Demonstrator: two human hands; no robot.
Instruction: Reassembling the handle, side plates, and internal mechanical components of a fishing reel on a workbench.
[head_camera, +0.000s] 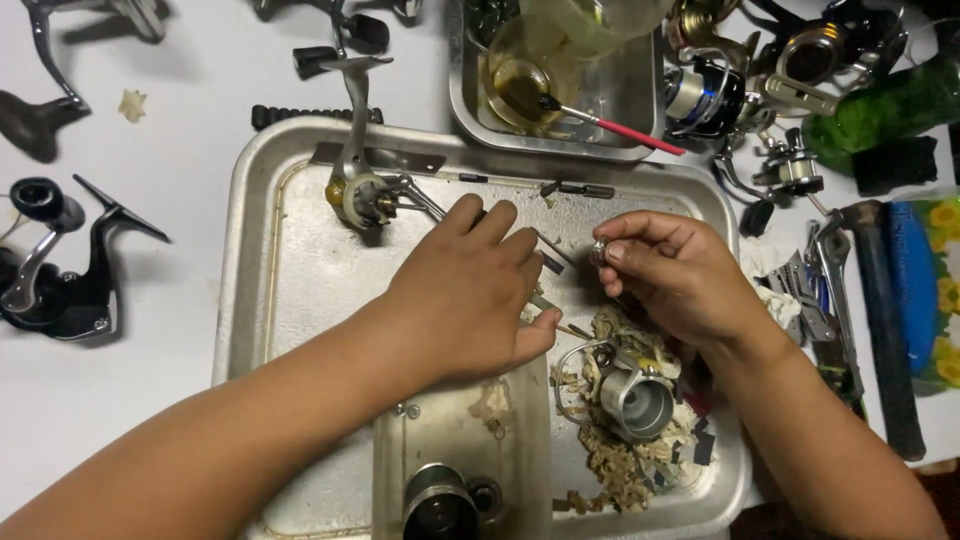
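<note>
While right hand (672, 275) pinches small metal part (598, 250) (silver), left hand (470, 290) flat.

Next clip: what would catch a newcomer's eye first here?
Two bare hands meet over a dented metal tray: the right hand pinches a small shiny part, and the left hand lies flat beside it. A grey spool sits among paper scraps below, with a stripped reel body at the tray's top left.
</note>
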